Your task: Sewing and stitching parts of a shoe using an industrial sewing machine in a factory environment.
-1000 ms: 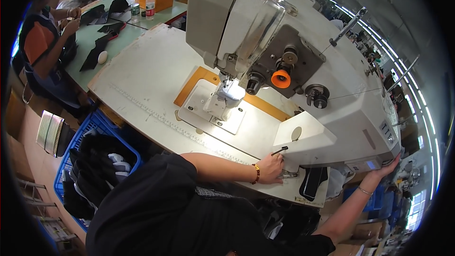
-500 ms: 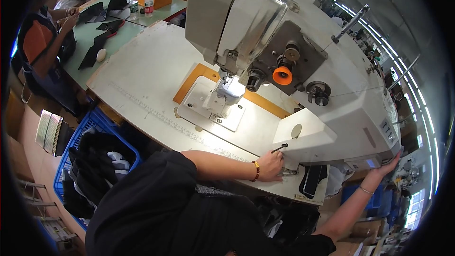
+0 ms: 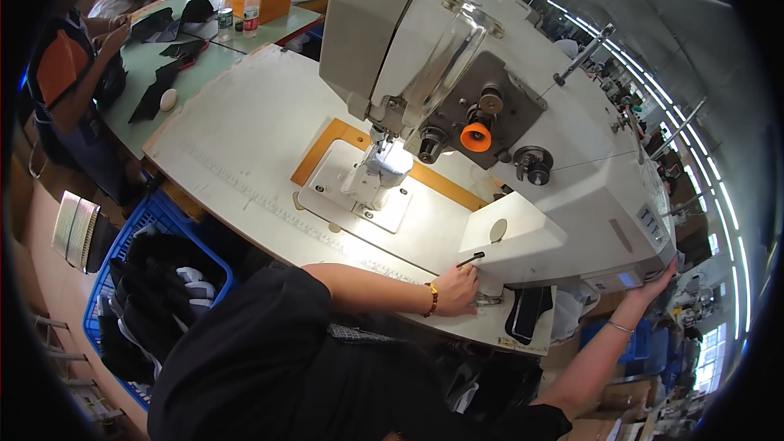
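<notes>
A large grey sewing machine (image 3: 584, 204) stands over the white worktable (image 3: 220, 139), its lamp lighting the needle area (image 3: 384, 167). My left hand (image 3: 456, 290) rests at the table's near edge, beside the machine's base, with fingers curled. From between them sticks a thin black pen-like rod (image 3: 470, 259). Just right of this hand are a small metal fitting (image 3: 488, 300) and a black fabric piece (image 3: 528, 313) with a pale outline. My right hand (image 3: 656, 284) reaches up against the machine's right end, next to a small lit display (image 3: 625, 279); its fingers are mostly hidden there.
A blue basket (image 3: 91, 310) full of black and white pieces stands at the left on the floor. Another person (image 3: 69, 73) works at a green table (image 3: 143, 126) holding black pieces, bottles (image 3: 251, 12) and an orange box (image 3: 276, 5). Thread posts (image 3: 584, 53) rise from the machine.
The whole view has shifted slightly, so machine and table sit a little further left. Both hands keep their places against the table and the machine.
</notes>
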`<action>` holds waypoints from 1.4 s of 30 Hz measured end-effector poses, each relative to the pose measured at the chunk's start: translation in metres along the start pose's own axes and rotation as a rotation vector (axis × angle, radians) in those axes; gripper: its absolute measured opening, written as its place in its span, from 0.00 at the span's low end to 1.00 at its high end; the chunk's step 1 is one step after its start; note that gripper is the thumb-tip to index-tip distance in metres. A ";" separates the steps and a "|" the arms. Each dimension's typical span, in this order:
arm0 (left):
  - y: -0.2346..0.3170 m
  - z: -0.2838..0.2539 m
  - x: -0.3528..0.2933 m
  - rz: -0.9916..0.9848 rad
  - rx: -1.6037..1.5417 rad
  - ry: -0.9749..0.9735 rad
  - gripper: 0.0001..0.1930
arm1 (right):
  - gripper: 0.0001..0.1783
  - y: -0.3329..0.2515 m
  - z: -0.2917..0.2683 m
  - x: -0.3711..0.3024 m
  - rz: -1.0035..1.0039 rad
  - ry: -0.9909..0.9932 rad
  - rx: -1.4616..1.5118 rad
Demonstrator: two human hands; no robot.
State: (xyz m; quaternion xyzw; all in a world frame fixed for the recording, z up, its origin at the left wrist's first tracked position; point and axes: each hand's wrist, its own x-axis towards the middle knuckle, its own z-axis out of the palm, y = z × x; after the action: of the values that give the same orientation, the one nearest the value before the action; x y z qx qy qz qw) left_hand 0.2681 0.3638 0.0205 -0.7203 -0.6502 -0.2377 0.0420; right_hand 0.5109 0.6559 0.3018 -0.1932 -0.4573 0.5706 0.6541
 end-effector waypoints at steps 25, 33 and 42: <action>-0.087 -0.143 -0.190 0.052 -0.290 0.114 0.12 | 0.37 -0.005 -0.053 0.017 -0.346 0.049 -0.562; -0.094 -0.141 -0.210 -0.057 -0.240 0.138 0.11 | 0.33 -0.055 -0.028 0.064 0.116 -0.099 -0.688; -0.091 -0.140 -0.212 -0.064 -0.256 0.131 0.09 | 0.30 -0.068 -0.007 0.064 0.073 -0.055 -0.840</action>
State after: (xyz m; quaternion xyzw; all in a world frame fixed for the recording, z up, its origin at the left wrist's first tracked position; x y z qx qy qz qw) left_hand 0.1322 0.1314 0.0374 -0.6818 -0.6330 -0.3663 -0.0154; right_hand 0.5504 0.6979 0.3752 -0.4438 -0.6602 0.3624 0.4856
